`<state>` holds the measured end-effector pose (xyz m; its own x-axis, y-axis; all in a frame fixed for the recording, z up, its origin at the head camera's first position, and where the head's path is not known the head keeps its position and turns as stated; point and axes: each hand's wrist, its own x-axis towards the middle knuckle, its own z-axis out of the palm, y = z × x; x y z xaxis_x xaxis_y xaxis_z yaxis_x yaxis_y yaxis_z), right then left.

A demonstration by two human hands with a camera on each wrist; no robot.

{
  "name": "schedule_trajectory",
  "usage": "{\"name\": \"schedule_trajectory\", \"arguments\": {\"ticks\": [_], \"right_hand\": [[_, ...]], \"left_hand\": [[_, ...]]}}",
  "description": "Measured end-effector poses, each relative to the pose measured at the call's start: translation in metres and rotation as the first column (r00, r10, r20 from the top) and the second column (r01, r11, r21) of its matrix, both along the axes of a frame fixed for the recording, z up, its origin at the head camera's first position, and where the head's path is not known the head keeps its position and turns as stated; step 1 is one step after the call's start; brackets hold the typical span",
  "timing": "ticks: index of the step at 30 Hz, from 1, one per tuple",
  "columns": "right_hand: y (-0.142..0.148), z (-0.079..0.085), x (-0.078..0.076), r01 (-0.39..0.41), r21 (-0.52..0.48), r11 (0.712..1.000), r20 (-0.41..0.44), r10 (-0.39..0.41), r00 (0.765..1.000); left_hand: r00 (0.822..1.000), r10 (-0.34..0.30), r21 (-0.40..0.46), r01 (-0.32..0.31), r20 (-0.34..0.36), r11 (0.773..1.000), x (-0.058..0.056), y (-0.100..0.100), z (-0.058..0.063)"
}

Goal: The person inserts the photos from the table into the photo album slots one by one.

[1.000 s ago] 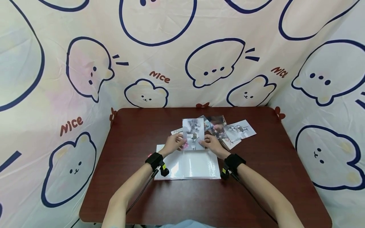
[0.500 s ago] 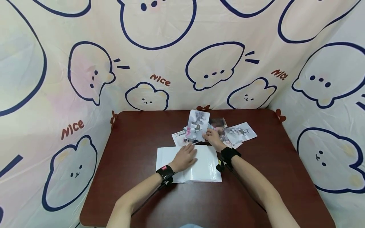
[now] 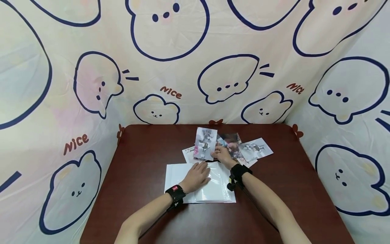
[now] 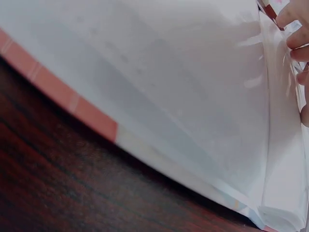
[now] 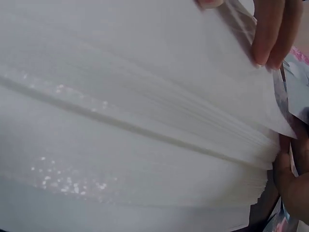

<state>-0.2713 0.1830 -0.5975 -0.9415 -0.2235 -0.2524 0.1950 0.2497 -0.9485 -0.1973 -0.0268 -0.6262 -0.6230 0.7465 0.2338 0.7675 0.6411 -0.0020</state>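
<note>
An album (image 3: 214,188) lies spread on the table, showing white pages with glossy clear sleeves. My left hand (image 3: 196,177) rests on it with straight fingers reaching its far edge; in the right wrist view these fingers (image 5: 268,36) touch the top edge of a sleeve. Just beyond that edge, a photo print (image 3: 205,142) with grey figures and a pink patch is pinched at its lower right corner by my right hand (image 3: 223,156). Part of my right hand (image 5: 294,186) appears at the right of its wrist view.
Several loose photo prints lie fanned behind the album, among them a pale one (image 3: 256,149) at the right and a dark one (image 3: 232,142). The brown table (image 3: 137,145) meets a patterned curtain (image 3: 189,78) at the back.
Both hands held the photo above the album a second ago. The left hand let go and came down onto the page. The right hand keeps the photo, which tilted, then straightened near the album's far edge.
</note>
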Motion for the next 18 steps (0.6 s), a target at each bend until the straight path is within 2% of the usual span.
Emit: {"name": "schedule_trajectory", "arguments": {"ticks": [5, 7, 13, 18], "right_hand": [[0.002, -0.014, -0.001, -0.015, -0.016, 1.000, -0.033, 0.014, 0.999], [0.004, -0.014, 0.000, -0.027, -0.023, 0.999, -0.025, 0.026, 0.999], [0.013, -0.011, 0.001, -0.073, 0.048, 0.996, -0.005, 0.073, 0.997], [0.018, -0.009, 0.001, -0.092, 0.075, 0.993, -0.005, 0.092, 0.996]], "left_hand": [[0.999, 0.009, 0.006, -0.009, -0.039, 1.000, -0.001, 0.000, -0.004], [0.999, 0.014, 0.012, -0.014, -0.037, 1.000, -0.001, 0.000, -0.004], [1.000, 0.018, 0.088, -0.016, -0.014, 0.996, 0.001, -0.001, -0.003], [0.998, 0.015, 0.099, -0.009, -0.055, 0.995, 0.003, -0.002, -0.004]]}}
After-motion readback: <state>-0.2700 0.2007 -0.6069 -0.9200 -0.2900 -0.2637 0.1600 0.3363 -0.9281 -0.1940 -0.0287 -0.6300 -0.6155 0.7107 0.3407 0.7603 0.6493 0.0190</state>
